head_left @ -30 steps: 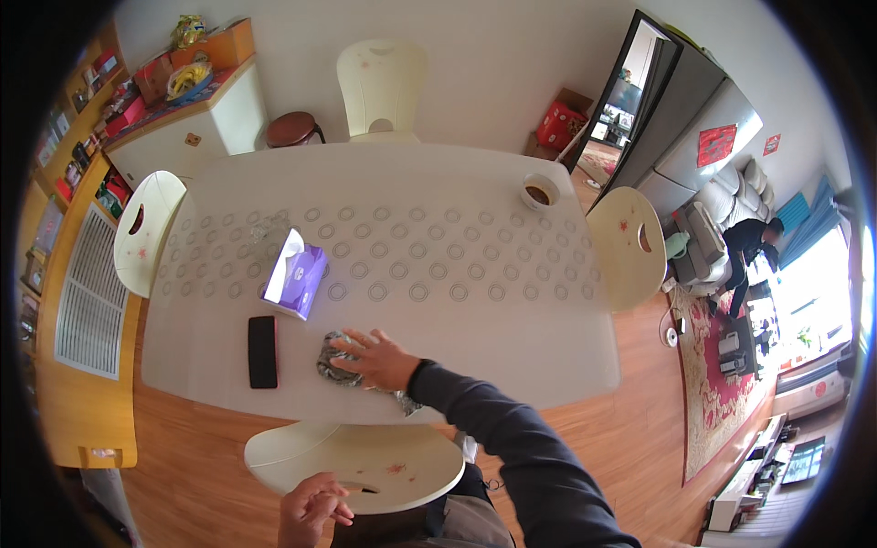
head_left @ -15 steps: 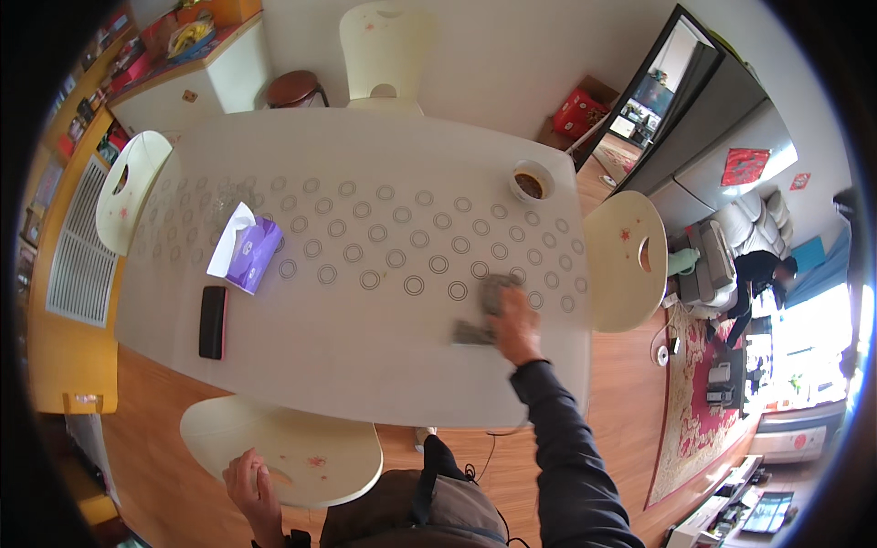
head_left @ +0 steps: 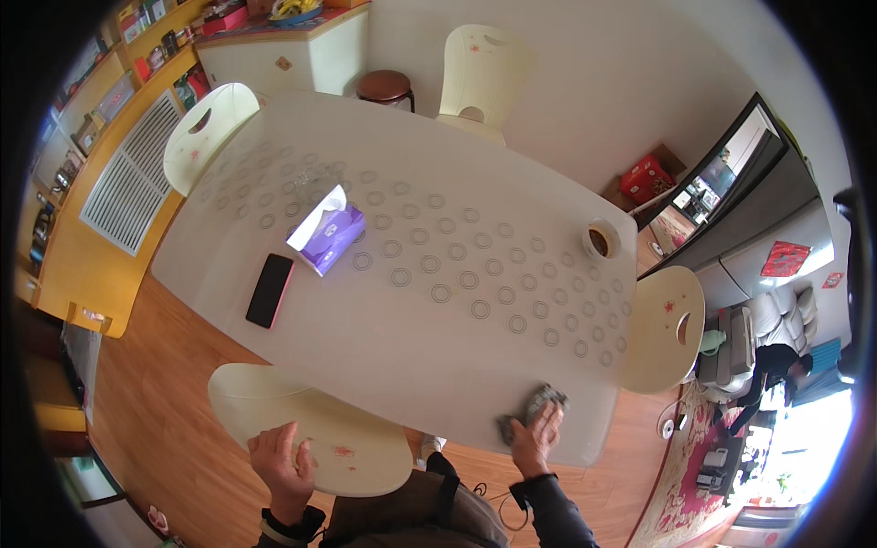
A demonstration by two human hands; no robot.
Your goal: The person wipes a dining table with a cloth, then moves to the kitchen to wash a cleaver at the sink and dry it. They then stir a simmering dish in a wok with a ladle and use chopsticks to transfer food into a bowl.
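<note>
My right hand (head_left: 537, 440) presses a crumpled grey cloth (head_left: 546, 396) onto the white table (head_left: 384, 342), close to its near right corner. The fingers lie over the cloth, and part of it is hidden under them. My left hand (head_left: 285, 464) hangs in front of the near chair (head_left: 365, 438). Its fingers are loosely bent and apart, with nothing in them. Well away from both hands, a purple tissue pack (head_left: 333, 239) and a black phone (head_left: 269, 290) with a pinkish edge lie on the left half of the table.
A white bowl (head_left: 602, 239) with dark brown contents stands near the table's far right edge. Something transparent (head_left: 318, 175) lies behind the tissue pack. Chairs flank the table at left (head_left: 210, 137), back (head_left: 480, 78) and right (head_left: 665, 329). Another person (head_left: 776, 365) bends down at far right.
My right hand has drawn the cloth toward me, to the near right edge of the table. My left hand has risen slightly. The whole view has turned and shifted.
</note>
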